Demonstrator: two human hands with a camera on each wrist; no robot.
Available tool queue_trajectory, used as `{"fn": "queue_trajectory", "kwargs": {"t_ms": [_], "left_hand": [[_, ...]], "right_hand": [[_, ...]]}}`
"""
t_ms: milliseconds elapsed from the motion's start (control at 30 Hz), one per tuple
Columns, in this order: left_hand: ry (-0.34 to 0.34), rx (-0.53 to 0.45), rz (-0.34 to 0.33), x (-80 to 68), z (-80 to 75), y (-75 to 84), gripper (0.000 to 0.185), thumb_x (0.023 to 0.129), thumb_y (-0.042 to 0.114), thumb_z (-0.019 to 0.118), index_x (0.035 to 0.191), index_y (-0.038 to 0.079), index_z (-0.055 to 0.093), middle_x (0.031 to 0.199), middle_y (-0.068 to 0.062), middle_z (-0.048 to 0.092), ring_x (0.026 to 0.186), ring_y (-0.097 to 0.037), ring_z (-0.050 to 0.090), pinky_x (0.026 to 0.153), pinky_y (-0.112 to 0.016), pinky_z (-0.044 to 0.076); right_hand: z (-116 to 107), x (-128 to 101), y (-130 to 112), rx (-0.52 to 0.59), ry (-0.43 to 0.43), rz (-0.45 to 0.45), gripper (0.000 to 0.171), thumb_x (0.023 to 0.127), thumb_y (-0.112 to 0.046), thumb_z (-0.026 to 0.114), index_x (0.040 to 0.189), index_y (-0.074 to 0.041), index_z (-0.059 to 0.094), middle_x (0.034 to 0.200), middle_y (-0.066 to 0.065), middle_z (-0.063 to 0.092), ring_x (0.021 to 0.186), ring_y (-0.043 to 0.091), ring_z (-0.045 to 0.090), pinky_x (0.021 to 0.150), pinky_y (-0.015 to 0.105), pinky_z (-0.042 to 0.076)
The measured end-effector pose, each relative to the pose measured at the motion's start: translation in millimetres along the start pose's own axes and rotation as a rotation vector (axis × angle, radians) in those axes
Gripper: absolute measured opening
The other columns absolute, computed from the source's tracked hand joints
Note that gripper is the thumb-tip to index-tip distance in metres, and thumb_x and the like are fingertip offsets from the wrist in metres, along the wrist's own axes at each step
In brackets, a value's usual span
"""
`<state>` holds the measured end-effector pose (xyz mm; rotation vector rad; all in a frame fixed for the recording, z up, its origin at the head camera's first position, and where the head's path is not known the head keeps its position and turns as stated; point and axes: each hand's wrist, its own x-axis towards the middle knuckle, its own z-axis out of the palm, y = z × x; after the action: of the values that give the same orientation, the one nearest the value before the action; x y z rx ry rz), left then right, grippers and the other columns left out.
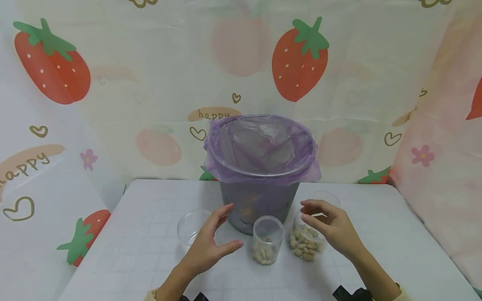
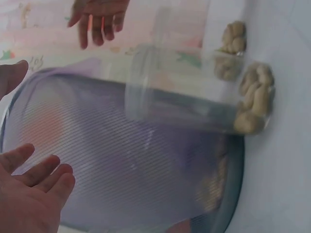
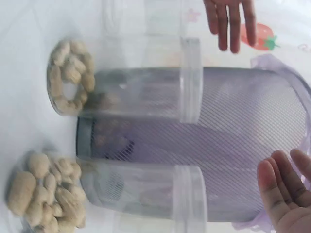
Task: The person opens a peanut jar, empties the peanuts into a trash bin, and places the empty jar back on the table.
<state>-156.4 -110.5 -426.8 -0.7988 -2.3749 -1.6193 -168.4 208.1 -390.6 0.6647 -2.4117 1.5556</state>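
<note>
My left hand [image 1: 206, 247] hovers with fingers and thumb spread, between an uncovered clear jar [image 1: 184, 229] on the left and the middle clear jar [image 1: 268, 229]. A low layer of peanuts [image 1: 263, 253] in their shells lies in the middle jar. My right hand [image 1: 335, 229] is held over the right-hand clear jar [image 1: 291, 240], its fingers gently bent and nothing in them. More unshelled peanuts [image 3: 46, 194] fill the bottom of that jar. Both palms face inward, and in the right wrist view the fingers [image 3: 279, 187] are apart from the jars.
A dark mesh bin [image 1: 260, 202] lined with a purple plastic bag [image 1: 263, 175] stands behind the jars. A faint clear round rim [image 1: 327, 195] shows behind my right hand. The white table [image 1: 124, 251] meets a strawberry-printed curtain [image 1: 169, 83] at the back and sides.
</note>
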Motion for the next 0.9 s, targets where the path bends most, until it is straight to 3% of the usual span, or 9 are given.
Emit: {"fn": "queue_trajectory", "kwargs": {"t_ms": [133,300,500,667,900], "left_hand": [[-0.036,-0.049,-0.005,0.6,16.1,-6.0,0.074,0.085,0.018,0.077,0.146,0.006,0.037,0.151,-0.012,0.042,0.140,-0.029,0.040,0.114,-0.030,0.038],[-0.060,-0.114,-0.047,-0.1,33.4,-15.1,0.076,0.084,0.017,0.077,0.145,0.003,0.036,0.149,-0.019,0.042,0.137,-0.034,0.042,0.112,-0.039,0.040],[-0.074,-0.152,-0.107,-1.6,48.6,-26.8,0.077,0.083,0.015,0.078,0.146,0.001,0.034,0.148,-0.019,0.042,0.135,-0.037,0.043,0.110,-0.042,0.042],[-0.070,-0.162,-0.126,-3.7,56.8,-37.0,0.076,0.084,0.013,0.076,0.146,0.002,0.033,0.149,-0.018,0.042,0.135,-0.035,0.044,0.107,-0.045,0.044],[-0.105,-0.174,-0.195,-5.1,66.5,-53.6,0.078,0.086,0.020,0.075,0.148,0.003,0.031,0.148,-0.015,0.045,0.135,-0.033,0.044,0.107,-0.049,0.044]], "right_hand": [[12.5,-6.6,5.7,-0.003,-0.055,-0.047,0.032,0.091,-0.005,0.065,0.122,-0.001,0.060,0.110,0.009,0.064,0.101,0.004,0.061,0.085,0.021,0.056],[27.5,-13.5,9.0,0.006,-0.098,-0.059,0.042,0.089,-0.006,0.068,0.128,0.003,0.054,0.120,0.014,0.061,0.108,0.006,0.059,0.088,0.022,0.055],[45.6,-22.6,11.9,-0.052,-0.121,-0.036,0.058,0.088,-0.017,0.073,0.134,0.006,0.047,0.136,0.023,0.052,0.121,0.036,0.056,0.095,0.036,0.055],[61.8,-31.4,19.0,-0.101,-0.148,-0.008,0.080,0.086,-0.027,0.075,0.145,0.005,0.032,0.148,0.029,0.037,0.130,0.049,0.044,0.098,0.049,0.049],[79.2,-39.8,32.7,-0.094,-0.111,0.138,0.096,0.083,-0.031,0.078,0.149,0.008,0.021,0.152,0.031,0.030,0.132,0.050,0.042,0.098,0.050,0.050]]}}
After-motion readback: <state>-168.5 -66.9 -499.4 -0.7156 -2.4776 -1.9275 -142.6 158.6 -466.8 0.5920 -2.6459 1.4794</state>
